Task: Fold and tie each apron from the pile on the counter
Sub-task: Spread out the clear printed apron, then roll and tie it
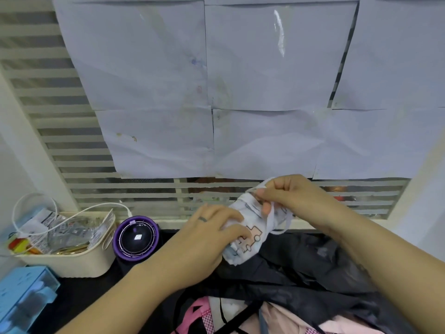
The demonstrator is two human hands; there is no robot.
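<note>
White printed cloth, rolled into a tight bundle: that is the apron (250, 233), and I have it lifted clear of the dark counter (79, 292), in front of the window ledge. My left hand (212, 230) wraps its fingers (231, 216) round the near end of the roll. My right hand (289, 196) sits at the far end, its fingers (262, 195) pinching the apron's white strap (269, 219), which loops slack below them. Under both hands lies the pile: a black apron (301, 266) on top, pink fabric (277, 317) showing at the near edge. Off to my left stand a purple round gadget (136, 237), a cream basket (79, 263) of packets and a blue box (21, 295).
</note>
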